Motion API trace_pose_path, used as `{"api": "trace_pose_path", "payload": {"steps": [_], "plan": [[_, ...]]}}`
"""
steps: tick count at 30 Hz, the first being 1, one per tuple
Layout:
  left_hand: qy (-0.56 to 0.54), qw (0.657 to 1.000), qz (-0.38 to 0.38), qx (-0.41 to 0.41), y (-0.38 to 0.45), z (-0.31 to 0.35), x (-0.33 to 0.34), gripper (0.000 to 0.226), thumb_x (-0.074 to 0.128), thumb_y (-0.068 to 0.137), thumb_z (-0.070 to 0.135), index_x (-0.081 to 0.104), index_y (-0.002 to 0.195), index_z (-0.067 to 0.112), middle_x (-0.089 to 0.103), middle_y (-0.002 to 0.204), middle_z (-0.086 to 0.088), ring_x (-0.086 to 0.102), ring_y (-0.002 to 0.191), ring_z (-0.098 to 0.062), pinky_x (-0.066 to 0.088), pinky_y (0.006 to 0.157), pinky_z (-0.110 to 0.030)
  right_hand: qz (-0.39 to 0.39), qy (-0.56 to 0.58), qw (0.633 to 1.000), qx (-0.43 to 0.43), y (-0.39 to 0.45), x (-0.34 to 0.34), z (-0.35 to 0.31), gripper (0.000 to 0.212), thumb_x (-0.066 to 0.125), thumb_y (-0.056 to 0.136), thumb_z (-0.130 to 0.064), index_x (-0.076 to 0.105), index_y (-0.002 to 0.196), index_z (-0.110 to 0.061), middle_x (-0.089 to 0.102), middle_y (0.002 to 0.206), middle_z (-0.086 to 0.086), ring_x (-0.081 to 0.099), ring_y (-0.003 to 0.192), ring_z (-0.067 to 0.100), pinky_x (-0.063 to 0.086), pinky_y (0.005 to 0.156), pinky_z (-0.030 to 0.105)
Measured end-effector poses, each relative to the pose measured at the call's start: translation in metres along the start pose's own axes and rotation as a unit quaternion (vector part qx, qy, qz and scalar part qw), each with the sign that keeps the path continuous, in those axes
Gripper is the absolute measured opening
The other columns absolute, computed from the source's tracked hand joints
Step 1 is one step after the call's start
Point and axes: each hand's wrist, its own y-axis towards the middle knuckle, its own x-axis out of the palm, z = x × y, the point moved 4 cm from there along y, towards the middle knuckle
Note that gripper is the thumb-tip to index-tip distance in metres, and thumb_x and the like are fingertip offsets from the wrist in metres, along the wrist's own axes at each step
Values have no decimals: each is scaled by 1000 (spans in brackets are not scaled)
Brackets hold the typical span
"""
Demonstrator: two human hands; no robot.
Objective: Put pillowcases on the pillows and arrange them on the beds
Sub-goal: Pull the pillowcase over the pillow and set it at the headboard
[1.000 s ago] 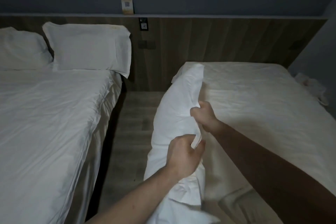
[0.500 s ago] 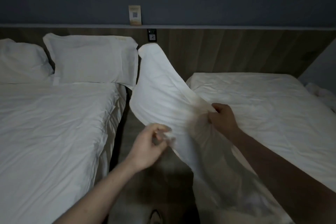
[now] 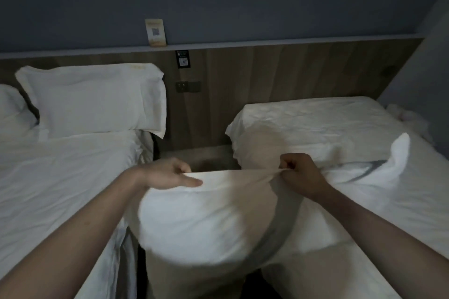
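Observation:
A white pillowcase (image 3: pixel 206 216) is stretched wide in front of me, over the gap between the two beds. My left hand (image 3: pixel 170 175) pinches its top edge at the left. My right hand (image 3: pixel 300 173) grips the same edge in a fist at the right. Part of the cloth trails right onto the right bed (image 3: pixel 328 124), ending in a raised corner (image 3: pixel 401 150). On the left bed (image 3: pixel 60 177), two cased white pillows lean on the headboard: one large (image 3: pixel 94 99), one (image 3: pixel 12 109) cut off at the frame's left edge.
A narrow strip of floor (image 3: pixel 206 155) runs between the beds. A wooden headboard panel (image 3: pixel 291 75) carries wall switches (image 3: pixel 188 86); a small card (image 3: pixel 156 32) stands on its ledge. Crumpled white linen (image 3: pixel 408 116) lies beyond the right bed by the wall.
The pillowcase hung long and upright between my hands; now it is pulled flat and wide. My hands have spread apart along its top edge. My view has dropped lower.

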Motion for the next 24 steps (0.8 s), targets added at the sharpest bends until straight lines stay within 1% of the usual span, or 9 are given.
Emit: {"api": "trace_pose_path", "payload": {"steps": [2,5,7,9,12,15,18,21,24], "plan": [[-33,998,-47,35,18,-10,14,55,76,75,73,56,63,23,44,62,12,43,60,-8,33,64,-34,-2,6,1000,15,14,-7,20,20,50,57,-8,35,53,-20,36,52,-7,35,53,8,28,55,31],[-94,992,-18,78,44,-10,13,54,73,81,66,47,57,25,35,59,12,34,57,-7,29,57,-29,-14,0,1000,25,39,-19,49,20,51,58,-8,35,55,-20,37,52,-8,35,53,6,28,54,31],[-90,992,55,73,66,-1,1,54,67,87,61,50,61,17,39,56,10,38,54,-5,34,57,-28,-14,0,999,40,61,-28,68,18,51,58,-9,35,56,-15,34,52,-10,33,52,4,27,53,30],[-45,986,142,69,90,12,-16,51,65,95,50,52,68,9,43,53,10,43,51,-4,39,59,-29,-9,6,999,51,85,-38,81,18,51,57,-10,34,55,-14,31,53,-11,31,52,3,26,52,30],[-11,971,234,54,129,37,-48,43,64,98,45,56,66,18,52,53,9,52,52,-7,43,60,-30,-8,19,998,67,126,-54,95,15,51,55,-12,38,52,-17,30,48,-12,31,47,2,24,47,22],[3,949,312,41,163,63,-86,45,60,100,45,53,61,23,54,55,6,57,57,-12,40,59,-30,-17,38,996,76,168,-66,101,20,51,55,-8,35,52,-19,25,44,-13,29,45,4,21,45,19],[35,935,353,32,190,86,-126,44,56,101,48,53,64,24,56,57,8,58,59,-11,39,60,-30,-19,43,995,83,210,-73,108,28,52,56,0,34,50,-20,24,45,-13,26,45,4,20,45,24],[55,925,375,28,211,102,-163,43,56,100,48,59,69,19,61,60,7,60,61,-11,46,63,-33,-3,32,995,95,249,-81,115,36,53,58,8,33,47,-20,25,45,-13,26,44,5,20,47,25],[50,913,401,54,228,118,-194,41,58,100,46,63,74,15,64,62,2,60,61,-16,51,68,-37,1,26,996,91,282,-92,113,41,55,61,13,34,49,-20,26,50,-8,26,43,5,19,45,23]]}}
